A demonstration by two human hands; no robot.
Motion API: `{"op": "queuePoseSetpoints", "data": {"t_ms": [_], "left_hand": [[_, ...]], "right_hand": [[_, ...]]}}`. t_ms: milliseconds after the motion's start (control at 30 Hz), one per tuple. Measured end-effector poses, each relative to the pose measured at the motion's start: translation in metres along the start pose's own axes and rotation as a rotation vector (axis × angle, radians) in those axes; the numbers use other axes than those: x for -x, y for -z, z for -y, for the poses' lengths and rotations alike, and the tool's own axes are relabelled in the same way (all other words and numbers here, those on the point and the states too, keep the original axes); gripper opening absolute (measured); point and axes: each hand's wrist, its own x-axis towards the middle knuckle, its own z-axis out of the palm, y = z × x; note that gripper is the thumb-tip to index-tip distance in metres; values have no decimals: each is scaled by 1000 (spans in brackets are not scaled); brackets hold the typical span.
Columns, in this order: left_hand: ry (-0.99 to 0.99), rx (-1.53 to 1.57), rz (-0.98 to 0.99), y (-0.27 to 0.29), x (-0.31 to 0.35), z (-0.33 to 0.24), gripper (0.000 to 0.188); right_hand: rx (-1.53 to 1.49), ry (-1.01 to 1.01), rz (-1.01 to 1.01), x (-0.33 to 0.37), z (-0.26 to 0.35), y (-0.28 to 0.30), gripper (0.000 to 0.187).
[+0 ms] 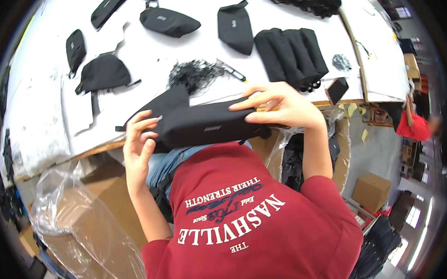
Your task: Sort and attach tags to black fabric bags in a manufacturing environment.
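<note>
I hold a long black fabric pouch (203, 123) level at the near edge of the white table (147, 58). My left hand (139, 142) grips its left end, thumb and fingers curled around the fabric. Over its right end lies my right hand (281, 107), fingers spread along the top and pinching the edge. A second black piece (165, 102) pokes out behind the pouch, touching it. My red printed shirt fills the lower middle of the view.
Several black pouches (169, 21) lie across the table, with a row of rolled black ones (292, 53) at the right and a tangle of black threads (194, 74). A cardboard box lined with clear plastic (83, 218) stands at lower left. A person in red (412, 125) is at the far right.
</note>
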Motion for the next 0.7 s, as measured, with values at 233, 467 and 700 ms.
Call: {"op": "queuePoseSetpoints", "data": {"t_ms": [233, 467, 700], "left_hand": [[-5, -678, -233, 17, -16, 38, 39], [30, -1012, -191, 12, -16, 43, 63], [-89, -999, -354, 30, -21, 37, 44]], "right_hand": [[4, -133, -1017, 90, -20, 70, 31], [849, -263, -1368, 111, -141, 124, 31], [754, -453, -1160, 110, -174, 115, 27]]}}
